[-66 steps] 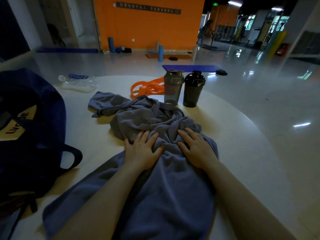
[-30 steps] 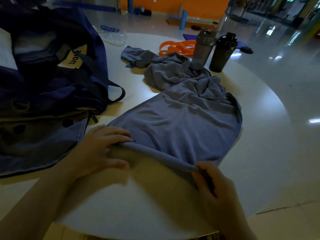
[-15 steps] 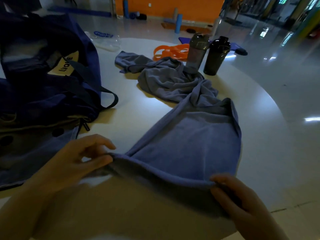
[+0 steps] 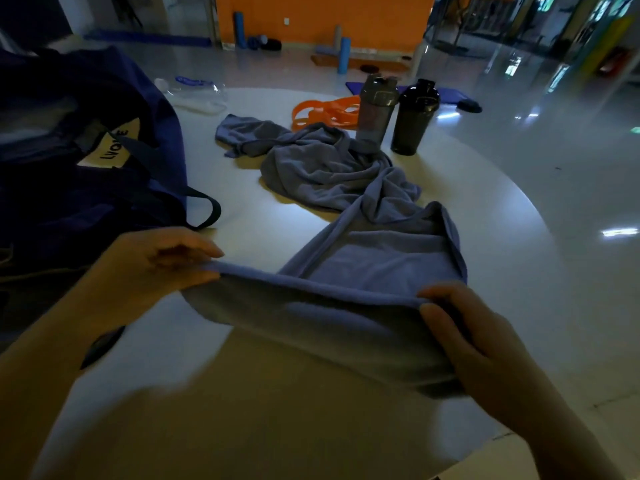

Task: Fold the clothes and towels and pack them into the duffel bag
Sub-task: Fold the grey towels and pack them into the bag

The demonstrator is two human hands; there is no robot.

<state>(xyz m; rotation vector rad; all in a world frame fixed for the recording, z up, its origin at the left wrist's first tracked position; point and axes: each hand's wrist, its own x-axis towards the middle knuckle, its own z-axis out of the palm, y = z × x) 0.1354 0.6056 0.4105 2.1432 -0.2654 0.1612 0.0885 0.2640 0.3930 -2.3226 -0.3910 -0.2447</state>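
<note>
the towel [image 4: 367, 271] pinched at its near edge between the fingers [image 4: 194, 252] of both hands is a plain greyish blue, without pattern. left of the fingers the duffel bag [image 4: 69, 174] is dark navy with a pale label in black letters. beyond them lie orange resistance bands [image 4: 325, 112], a smoky grey shaker bottle [image 4: 375, 109] and a black shaker bottle [image 4: 414, 117] on the white table [image 4: 485, 209].

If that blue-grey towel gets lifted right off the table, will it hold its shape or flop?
Probably flop: the towel sags between the left hand and right hand pinching its near edge. Its far end lies crumpled, so it would likely trail. It seems light.
</note>
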